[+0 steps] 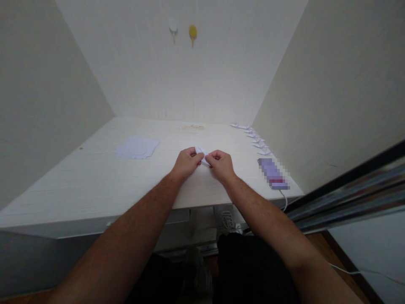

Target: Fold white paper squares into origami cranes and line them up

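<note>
A small folded white paper [201, 151] is held above the front middle of the white desk [126, 185]. My left hand [187, 162] pinches its left side between thumb and fingers. On the other side, my right hand [220, 164] grips the paper's lower right part, thumb close to the left thumb. The fingertips cover much of the paper, so its full shape is hidden. Left of my hands lies a loose stack of white paper sheets [136, 147]. Several small folded paper pieces [260, 146] stand in a row along the desk's right edge.
A phone with a blurred screen [272, 173] lies near the right edge, its white cable [285, 202] hanging over the front. Walls [190, 76] enclose the desk at the back and both sides. Two hooks, one white [173, 26] and one yellow [193, 31], are on the back wall.
</note>
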Motion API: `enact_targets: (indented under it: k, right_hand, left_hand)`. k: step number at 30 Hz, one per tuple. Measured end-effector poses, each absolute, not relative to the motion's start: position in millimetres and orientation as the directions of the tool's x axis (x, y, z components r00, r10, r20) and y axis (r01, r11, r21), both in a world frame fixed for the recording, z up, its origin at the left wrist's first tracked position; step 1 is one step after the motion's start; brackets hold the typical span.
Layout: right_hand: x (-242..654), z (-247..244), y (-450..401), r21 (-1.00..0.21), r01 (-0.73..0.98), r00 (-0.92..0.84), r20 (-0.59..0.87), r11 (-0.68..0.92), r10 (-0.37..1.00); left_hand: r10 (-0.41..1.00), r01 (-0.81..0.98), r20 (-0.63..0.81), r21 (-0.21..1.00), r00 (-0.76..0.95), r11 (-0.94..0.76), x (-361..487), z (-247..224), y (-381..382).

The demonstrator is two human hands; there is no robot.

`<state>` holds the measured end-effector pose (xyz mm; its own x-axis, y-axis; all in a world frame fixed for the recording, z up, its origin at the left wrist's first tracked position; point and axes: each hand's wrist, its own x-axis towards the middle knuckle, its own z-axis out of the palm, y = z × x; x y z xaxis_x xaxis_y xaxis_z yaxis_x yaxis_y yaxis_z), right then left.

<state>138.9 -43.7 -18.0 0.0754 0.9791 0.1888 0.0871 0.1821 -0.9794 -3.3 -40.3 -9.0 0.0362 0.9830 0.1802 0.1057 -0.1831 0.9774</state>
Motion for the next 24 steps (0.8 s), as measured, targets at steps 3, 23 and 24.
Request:
enact_targets:
  k: [3, 23, 24]
  right_hand:
    - [139, -19, -44, -0.981, 0.097, 0.074, 0.176, 0.168, 0.982]
    - [141, -18, -50, -0.945, 0.16, -0.039, 0.284, 0.286, 0.958]
    - [141, -18, -49, -0.945, 0.155, -0.045, 0.284, 0.288, 0.958]
  left_hand:
    - [0.982, 0.125, 0.187, 0.974, 0.012, -0.187, -3, -6, -43]
    - [0.992, -0.093, 0.13, 0.987, 0.007, -0.129, -6, -17, -36]
    - [0.992, -0.111, 0.129, 0.986, 0.006, -0.127, -6, -17, -35]
